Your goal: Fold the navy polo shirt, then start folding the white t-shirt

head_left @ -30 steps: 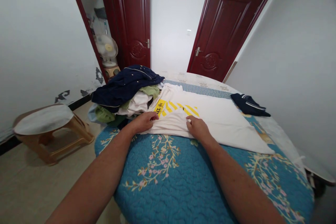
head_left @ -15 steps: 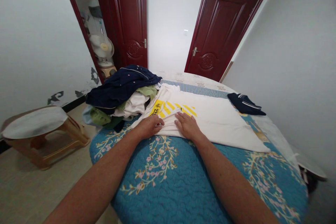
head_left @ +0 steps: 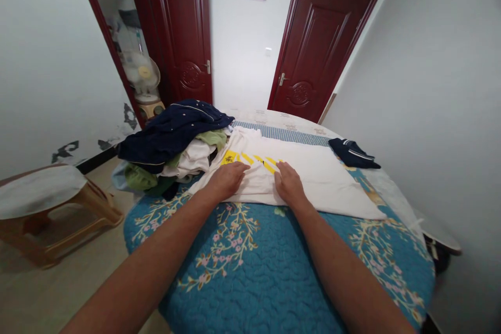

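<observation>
A white T-shirt [head_left: 324, 177] with a yellow print lies spread across the blue floral quilted cover [head_left: 250, 255]. My left hand [head_left: 231, 178] rests on the shirt at the left of the print, its fingers stretched out toward the right. Across from it, at the print's right end, my right hand [head_left: 288, 181] touches the cloth with fingers extended. Between the two hands the fabric shows small wrinkles. The lower part of the print is partly hidden by my hands and the creased cloth.
Left of the shirt sits a heap of clothes with a navy garment [head_left: 176, 128] on top. A folded navy garment [head_left: 352, 153] with white stripes lies at the right. A brown stool [head_left: 74, 224] stands on the floor at left. Two dark red doors are behind.
My left hand has loosened from the bunched cloth and straightened its fingers. My right hand has moved slightly right across the shirt. The raised fold between them is flatter. The view has shifted a little.
</observation>
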{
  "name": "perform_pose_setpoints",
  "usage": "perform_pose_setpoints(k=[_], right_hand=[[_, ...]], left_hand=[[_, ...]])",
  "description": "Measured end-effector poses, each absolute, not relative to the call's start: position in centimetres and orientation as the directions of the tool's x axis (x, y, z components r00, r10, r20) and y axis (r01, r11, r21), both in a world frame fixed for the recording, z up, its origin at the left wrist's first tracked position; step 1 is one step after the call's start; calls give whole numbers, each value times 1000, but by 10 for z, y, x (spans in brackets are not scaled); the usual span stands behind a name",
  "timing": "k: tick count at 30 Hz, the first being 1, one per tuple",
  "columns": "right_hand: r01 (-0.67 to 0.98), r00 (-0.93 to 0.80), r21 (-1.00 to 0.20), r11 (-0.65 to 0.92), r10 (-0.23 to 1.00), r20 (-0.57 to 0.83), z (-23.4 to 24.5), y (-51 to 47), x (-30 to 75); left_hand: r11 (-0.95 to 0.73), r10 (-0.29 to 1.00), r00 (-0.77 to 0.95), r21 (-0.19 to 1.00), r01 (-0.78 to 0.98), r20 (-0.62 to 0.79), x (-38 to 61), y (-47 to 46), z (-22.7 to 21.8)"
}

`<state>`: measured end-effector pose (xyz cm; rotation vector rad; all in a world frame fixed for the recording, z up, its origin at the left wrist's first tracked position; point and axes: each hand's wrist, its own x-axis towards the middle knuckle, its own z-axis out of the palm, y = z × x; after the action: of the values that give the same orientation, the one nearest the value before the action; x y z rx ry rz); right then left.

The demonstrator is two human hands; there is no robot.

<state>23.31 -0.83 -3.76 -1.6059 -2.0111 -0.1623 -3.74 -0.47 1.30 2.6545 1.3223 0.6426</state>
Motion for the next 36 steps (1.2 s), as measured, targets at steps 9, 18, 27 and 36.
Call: perform_pose_setpoints(k=[9,18,27,36], right_hand=[[929,-275,-186,320,933,235,-38,-35,214],[940,-259,-178,292,948,185,-27,-53,274],[991,55,-127,-37,989,139,-37,-76,424],[937,342,-126,-326,928,150,-44,-87,529]], left_hand=[[-569,815,533,146,809,225,15,18,-40],[-562,820,546,54,826,172,17,26,-37],[-553,823,543,18,833,166,16,31,-40],[-550,827,543,7,835,142,15,33,-42]])
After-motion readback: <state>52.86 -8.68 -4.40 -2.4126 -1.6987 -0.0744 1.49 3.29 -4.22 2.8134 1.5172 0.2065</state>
